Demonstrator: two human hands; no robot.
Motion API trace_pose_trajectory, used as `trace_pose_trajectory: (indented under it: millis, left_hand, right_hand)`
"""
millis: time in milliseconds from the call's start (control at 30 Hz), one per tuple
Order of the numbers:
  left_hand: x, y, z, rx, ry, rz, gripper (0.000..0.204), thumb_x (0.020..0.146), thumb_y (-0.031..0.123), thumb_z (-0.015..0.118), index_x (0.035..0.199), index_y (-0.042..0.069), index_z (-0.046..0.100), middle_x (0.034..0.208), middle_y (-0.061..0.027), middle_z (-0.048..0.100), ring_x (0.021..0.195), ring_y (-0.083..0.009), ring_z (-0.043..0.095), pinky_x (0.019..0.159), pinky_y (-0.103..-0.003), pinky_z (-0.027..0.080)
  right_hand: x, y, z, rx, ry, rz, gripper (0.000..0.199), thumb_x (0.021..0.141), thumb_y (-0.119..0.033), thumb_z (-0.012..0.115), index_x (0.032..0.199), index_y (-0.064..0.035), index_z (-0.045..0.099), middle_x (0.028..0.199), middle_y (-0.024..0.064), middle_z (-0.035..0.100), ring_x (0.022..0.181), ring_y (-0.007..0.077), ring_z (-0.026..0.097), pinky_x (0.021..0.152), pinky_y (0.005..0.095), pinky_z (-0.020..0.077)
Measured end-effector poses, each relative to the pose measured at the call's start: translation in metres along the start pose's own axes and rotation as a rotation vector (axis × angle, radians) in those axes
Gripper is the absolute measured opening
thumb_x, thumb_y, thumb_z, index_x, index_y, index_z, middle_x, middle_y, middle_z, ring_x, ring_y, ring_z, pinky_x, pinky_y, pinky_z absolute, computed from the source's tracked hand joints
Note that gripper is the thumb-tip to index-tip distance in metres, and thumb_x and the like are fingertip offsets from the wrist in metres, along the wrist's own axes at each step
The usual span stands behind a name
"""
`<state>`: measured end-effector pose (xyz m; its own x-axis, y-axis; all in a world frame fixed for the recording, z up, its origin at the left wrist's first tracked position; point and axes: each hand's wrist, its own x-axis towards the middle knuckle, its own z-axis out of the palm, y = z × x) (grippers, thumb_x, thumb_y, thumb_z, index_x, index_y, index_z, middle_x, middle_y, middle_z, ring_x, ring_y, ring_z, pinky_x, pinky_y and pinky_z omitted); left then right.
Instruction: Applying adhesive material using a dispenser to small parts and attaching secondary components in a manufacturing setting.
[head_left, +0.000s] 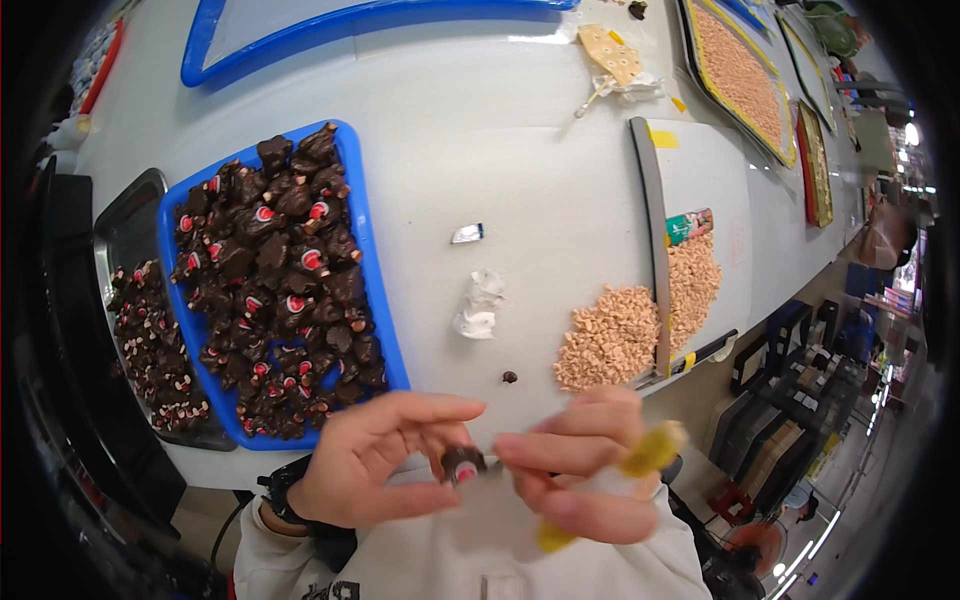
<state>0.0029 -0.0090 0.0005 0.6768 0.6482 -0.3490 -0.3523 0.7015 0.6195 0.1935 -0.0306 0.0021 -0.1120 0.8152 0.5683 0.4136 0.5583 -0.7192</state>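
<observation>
My left hand (385, 460) pinches a small dark-brown moulded piece (462, 465) with a red-and-white spot on it, between thumb and fingers. Close beside it is my right hand (580, 465), closed round a blurred white tube-like thing with yellow ends (653, 449). Its fingertips come near the brown piece; whether they touch it I cannot tell. To the left, a blue tray (372, 260) is heaped with many similar brown pieces (272, 250), some bearing red spots. On the table ahead lies one tiny dark bit (510, 377).
Small pinkish-beige pieces (608, 340) lie piled by a grey edge strip (651, 220). White crumpled scraps (480, 303) and a small foil packet (467, 233) lie mid-table. A metal tray (130, 225) of brown pieces sits far left; another tray of beige pieces (745, 80) stands far right.
</observation>
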Motion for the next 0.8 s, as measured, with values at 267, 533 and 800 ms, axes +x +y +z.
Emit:
trace_pose_trajectory:
  millis: [267, 533, 800]
  left_hand:
    - [0.003, -0.003, -0.003, 0.383, 0.098, 0.390, 0.034, 0.062, -0.006, 0.077, 0.091, -0.002, 0.060, 0.090, -0.0131, 0.059, 0.080, -0.0146, 0.059, 0.068, -0.024, 0.050]
    - [0.003, -0.006, -0.012, 0.549, 0.111, 0.395, 0.034, 0.061, -0.006, 0.075, 0.091, -0.003, 0.059, 0.090, -0.0130, 0.059, 0.078, -0.0157, 0.058, 0.066, -0.025, 0.047]
    - [0.002, -0.001, -0.011, 0.592, 0.021, 0.290, 0.040, 0.064, -0.004, 0.074, 0.101, -0.005, 0.058, 0.091, -0.0125, 0.056, 0.078, -0.0151, 0.059, 0.066, -0.024, 0.048]
  right_hand:
    - [0.006, -0.008, 0.008, -0.036, -0.029, 0.051, 0.058, 0.063, 0.001, 0.069, 0.102, -0.0193, 0.031, 0.079, 0.0004, 0.066, 0.055, 0.0116, 0.047, 0.049, 0.0241, 0.0342]
    - [0.007, -0.008, 0.002, -0.020, -0.151, 0.014, 0.031, 0.059, -0.007, 0.068, 0.089, -0.0092, 0.061, 0.088, 0.0131, 0.061, 0.070, 0.0195, 0.053, 0.058, 0.0289, 0.0425]
    - [-0.043, 0.033, -0.101, -0.702, 0.407, 0.289, 0.036, 0.076, 0.004, 0.062, 0.099, -0.0053, 0.036, 0.084, 0.0104, 0.060, 0.073, 0.0230, 0.057, 0.069, 0.0366, 0.0464]
